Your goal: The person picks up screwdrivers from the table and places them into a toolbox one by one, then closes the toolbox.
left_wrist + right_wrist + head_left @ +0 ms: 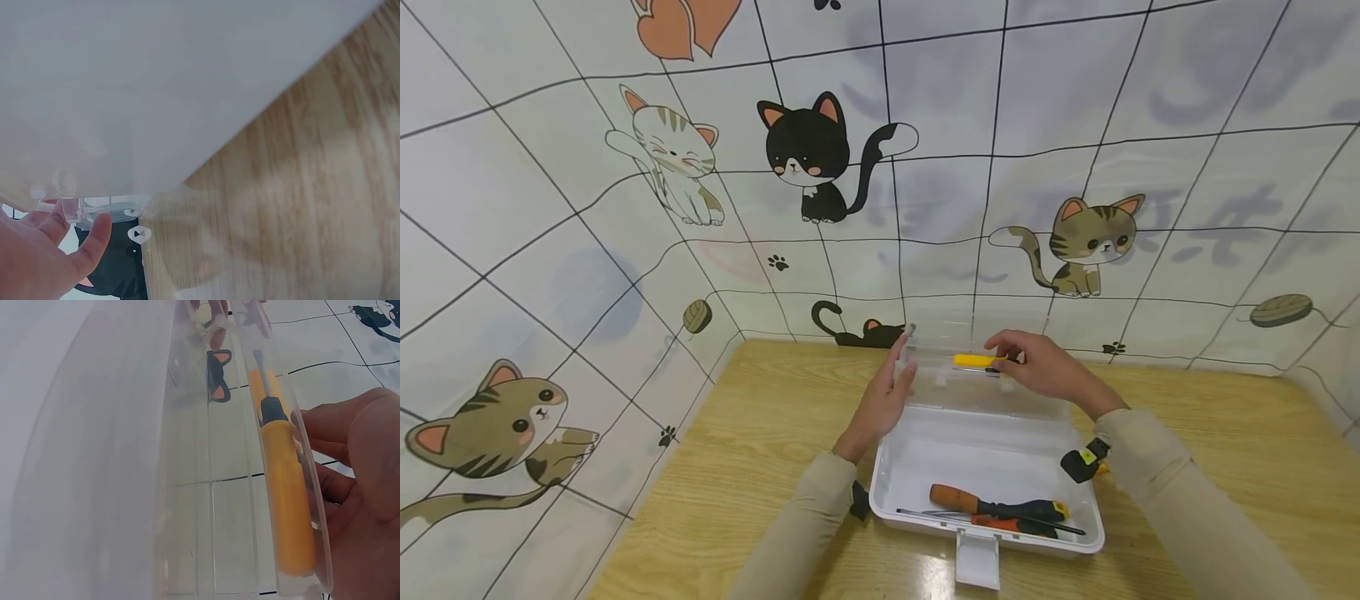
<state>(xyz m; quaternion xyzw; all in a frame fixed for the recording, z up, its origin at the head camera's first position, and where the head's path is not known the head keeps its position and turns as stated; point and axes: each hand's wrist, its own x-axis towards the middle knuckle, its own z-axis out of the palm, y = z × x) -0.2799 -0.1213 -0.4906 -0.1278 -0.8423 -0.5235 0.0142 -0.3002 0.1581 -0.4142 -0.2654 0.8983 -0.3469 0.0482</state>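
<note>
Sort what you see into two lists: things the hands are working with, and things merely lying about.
In use: left hand steadying the clear lid; right hand holding the yellow-handled tool; white toolbox.

Lying about: orange-and-black screwdrivers inside the box; wooden table; cat-print backdrop.

Box (895,467) is wide open up top, easy reach in. Screwdrivers (1000,510) hog the front edge, and the raised clear lid (940,333) probably blocks the back.
</note>
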